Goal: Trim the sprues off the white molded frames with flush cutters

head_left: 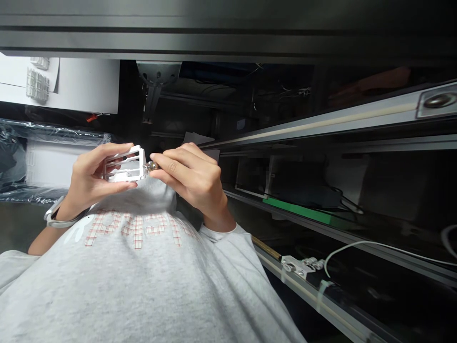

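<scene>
In front of my chest, my left hand (89,171) grips a white plastic frame (142,164) with open slots, thumb and fingers along its two long sides. My right hand (194,174) pinches a small metal-tipped tool (153,166), mostly hidden by the fingers. Its tip meets, or nearly meets, the right end of the frame; contact is hard to tell. What kind of tool it is does not show.
At the upper left, clear plastic parts (37,85) lie on a white surface (89,88). Below it is a box in clear plastic wrap (53,164). A red-handled item (93,117) lies near the edge. Metal rails (321,119) and a white cable (357,244) run along the right.
</scene>
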Tool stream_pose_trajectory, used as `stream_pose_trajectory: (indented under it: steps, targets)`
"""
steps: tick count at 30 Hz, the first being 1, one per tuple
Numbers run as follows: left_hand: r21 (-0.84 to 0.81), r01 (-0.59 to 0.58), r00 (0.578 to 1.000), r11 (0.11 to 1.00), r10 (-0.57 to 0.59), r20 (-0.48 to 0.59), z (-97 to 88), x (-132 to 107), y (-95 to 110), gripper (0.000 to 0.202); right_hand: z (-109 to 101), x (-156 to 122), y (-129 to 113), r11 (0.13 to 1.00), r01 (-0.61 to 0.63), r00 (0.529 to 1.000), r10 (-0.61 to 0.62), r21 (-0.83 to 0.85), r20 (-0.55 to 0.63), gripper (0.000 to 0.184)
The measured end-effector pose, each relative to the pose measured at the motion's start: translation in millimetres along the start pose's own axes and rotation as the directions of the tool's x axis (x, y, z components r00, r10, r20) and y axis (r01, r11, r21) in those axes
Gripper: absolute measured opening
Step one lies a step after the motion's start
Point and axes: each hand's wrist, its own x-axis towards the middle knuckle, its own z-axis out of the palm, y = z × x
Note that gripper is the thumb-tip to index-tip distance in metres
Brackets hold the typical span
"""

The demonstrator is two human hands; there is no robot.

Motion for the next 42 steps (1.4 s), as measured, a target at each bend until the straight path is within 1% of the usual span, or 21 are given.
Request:
stream_pose_trajectory:
  steps: [3, 5, 7, 9, 12, 14, 16, 18, 20, 22, 24, 26, 29, 31, 33, 35, 37, 40, 42]
  targets:
    - [-0.009, -0.004, 1.0, 1.0, 0.004, 0.002, 0.3, 1.7, 0.5, 0.061, 1.0, 0.9, 0.3, 0.999, 0.043, 0.998, -0.043, 0.007, -0.037, 0.021]
    - [-0.041, -0.022, 1.0, 0.999, 0.023, 0.02, 1.0, 4.0, 0.3, 0.061, 1.5, 1.5, 0.9, 0.996, 0.065, 0.996, -0.061, 0.055, -0.062, 0.021]
    - [-0.082, -0.044, 0.998, 0.996, 0.047, 0.038, 1.5, 6.4, -0.8, 0.062, 1.6, 1.7, 2.2, 0.991, 0.046, 0.996, -0.036, 0.128, -0.08, 0.022]
    - [-0.117, -0.074, 0.996, 0.99, 0.079, 0.035, 1.3, 7.9, -2.8, 0.063, 1.5, 1.7, 4.0, 0.986, -0.002, 0.996, 0.017, 0.169, -0.088, 0.023]
    - [-0.114, -0.109, 0.993, 0.987, 0.112, 0.02, -0.9, 8.2, -5.2, 0.062, 2.4, 2.0, 7.2, 0.992, -0.053, 0.995, 0.062, 0.117, -0.075, 0.022]
    - [-0.056, -0.183, 0.982, 0.982, 0.185, 0.025, -2.6, 8.3, -4.9, 0.06, 4.2, 2.3, 8.9, 0.997, -0.046, 0.997, 0.05, 0.064, -0.062, 0.023]
    - [0.045, -0.287, 0.956, 0.957, 0.283, 0.079, -3.0, 9.5, -2.4, 0.062, 6.2, 2.3, 10.2, 0.999, -0.025, 0.999, 0.027, 0.034, -0.045, 0.024]
    - [0.136, -0.398, 0.913, 0.907, 0.377, 0.156, -1.7, 11.9, 1.9, 0.065, 7.8, 1.9, 11.1, 0.999, -0.026, 1.0, 0.026, 0.02, -0.012, 0.026]
    - [0.201, -0.47, 0.876, 0.859, 0.426, 0.226, 0.8, 14.8, 6.5, 0.069, 8.3, 1.1, 11.4, 0.998, -0.053, 0.998, 0.053, 0.016, 0.026, 0.027]
    - [0.252, -0.503, 0.858, 0.827, 0.442, 0.261, 2.6, 17.1, 9.0, 0.066, 8.1, 0.4, 11.2, 0.997, -0.078, 0.996, 0.077, 0.024, 0.043, 0.028]
    - [0.297, -0.507, 0.857, 0.809, 0.439, 0.269, 2.5, 18.1, 7.7, 0.058, 7.6, 0.0, 11.1, 0.996, -0.085, 0.996, 0.084, 0.032, 0.037, 0.028]
    - [0.347, -0.518, 0.855, 0.782, 0.456, 0.248, 0.3, 17.9, 2.6, 0.054, 7.1, 0.1, 11.3, 0.996, -0.083, 0.996, 0.083, 0.029, 0.023, 0.029]
    - [0.462, -0.53, 0.843, 0.711, 0.498, 0.201, -5.2, 16.7, -8.0, 0.069, 6.5, 0.4, 12.7, 0.995, -0.092, 0.995, 0.092, 0.026, -0.026, 0.028]
    - [0.533, -0.519, 0.838, 0.668, 0.52, 0.164, -8.1, 16.0, -13.3, 0.079, 6.3, 0.4, 13.8, 0.995, -0.101, 0.992, 0.102, 0.023, -0.069, 0.026]
    - [0.548, -0.521, 0.831, 0.654, 0.536, 0.15, -8.8, 15.8, -15.0, 0.081, 6.3, 0.2, 14.5, 0.993, -0.116, 0.99, 0.117, 0.008, -0.078, 0.026]
    - [0.503, -0.55, 0.821, 0.667, 0.543, 0.176, -6.8, 16.2, -12.9, 0.079, 6.6, -0.2, 14.7, 0.991, -0.136, 0.989, 0.136, 0.001, -0.051, 0.029]
    - [0.431, -0.609, 0.789, 0.666, 0.566, 0.239, -2.5, 17.7, -8.8, 0.076, 6.9, -0.7, 14.6, 0.988, -0.154, 0.988, 0.155, 0.029, -0.015, 0.031]
    - [0.371, -0.696, 0.718, 0.615, 0.61, 0.336, 3.4, 21.6, -5.1, 0.065, 6.4, -1.4, 14.2, 0.979, -0.182, 0.983, 0.181, 0.094, 0.023, 0.033]
    - [0.375, -0.72, 0.694, 0.584, 0.608, 0.386, 3.6, 23.7, -6.7, 0.054, 4.9, -2.1, 13.8, 0.968, -0.213, 0.977, 0.209, 0.135, 0.039, 0.032]
